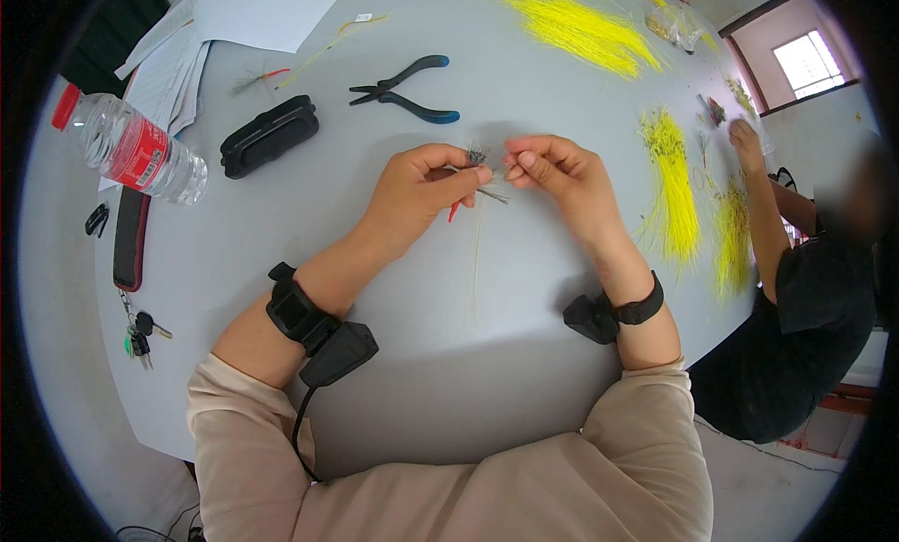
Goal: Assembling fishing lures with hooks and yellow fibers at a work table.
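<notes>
A small wire bundle (483,172) with frayed ends sits mid-tabletop (449,373), pinched between both hands. The left hand (419,188) closes thumb and fingers on it from nine o'clock; the right hand (552,167) nips it from three o'clock. Pliers (405,90) lie at twelve, a black case (269,135) at ten, yellow wires (676,191) at three.

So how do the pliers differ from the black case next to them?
The pliers are slim, with dark blue handles spread apart; the black case is a chunky, closed oblong. The pliers lie nearer the hands, above the left hand; the case lies farther left, toward the bottle. Both rest untouched on the grey table.
</notes>
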Tool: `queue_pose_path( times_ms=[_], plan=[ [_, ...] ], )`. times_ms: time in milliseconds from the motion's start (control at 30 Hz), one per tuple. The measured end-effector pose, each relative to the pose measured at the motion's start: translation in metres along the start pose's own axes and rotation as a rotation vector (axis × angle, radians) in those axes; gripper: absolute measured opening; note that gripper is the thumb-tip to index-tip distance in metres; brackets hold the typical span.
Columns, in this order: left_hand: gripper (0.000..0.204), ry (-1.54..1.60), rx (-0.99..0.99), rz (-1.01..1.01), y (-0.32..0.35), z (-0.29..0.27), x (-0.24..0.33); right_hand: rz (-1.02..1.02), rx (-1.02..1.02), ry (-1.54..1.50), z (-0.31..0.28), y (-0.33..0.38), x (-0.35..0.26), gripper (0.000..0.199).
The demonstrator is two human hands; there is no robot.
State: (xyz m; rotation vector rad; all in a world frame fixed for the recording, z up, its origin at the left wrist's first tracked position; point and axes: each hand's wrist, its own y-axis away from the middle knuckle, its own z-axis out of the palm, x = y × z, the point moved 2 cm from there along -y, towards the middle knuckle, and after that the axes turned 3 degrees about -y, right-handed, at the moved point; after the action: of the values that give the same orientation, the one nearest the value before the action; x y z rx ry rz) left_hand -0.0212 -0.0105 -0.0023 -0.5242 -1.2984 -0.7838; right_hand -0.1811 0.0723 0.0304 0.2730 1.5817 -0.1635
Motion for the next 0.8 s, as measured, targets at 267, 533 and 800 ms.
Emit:
queue_pose_path(
  times_ms=[267, 533, 800],
  plan=[
    [0.013, 0.062, -0.014, -0.033, 0.002, 0.002, 0.003, -0.291, -0.086, 0.431, 0.01, 0.006, -0.004, 0.039],
    [0.015, 0.062, -0.036, -0.03, 0.002, 0.003, 0.004, -0.393, -0.022, 0.591, 0.017, 0.009, -0.01, 0.064],
    [0.013, 0.067, -0.026, -0.045, 0.002, 0.003, 0.003, -0.434, -0.012, 0.634, 0.019, 0.011, -0.01, 0.063]
  ],
)
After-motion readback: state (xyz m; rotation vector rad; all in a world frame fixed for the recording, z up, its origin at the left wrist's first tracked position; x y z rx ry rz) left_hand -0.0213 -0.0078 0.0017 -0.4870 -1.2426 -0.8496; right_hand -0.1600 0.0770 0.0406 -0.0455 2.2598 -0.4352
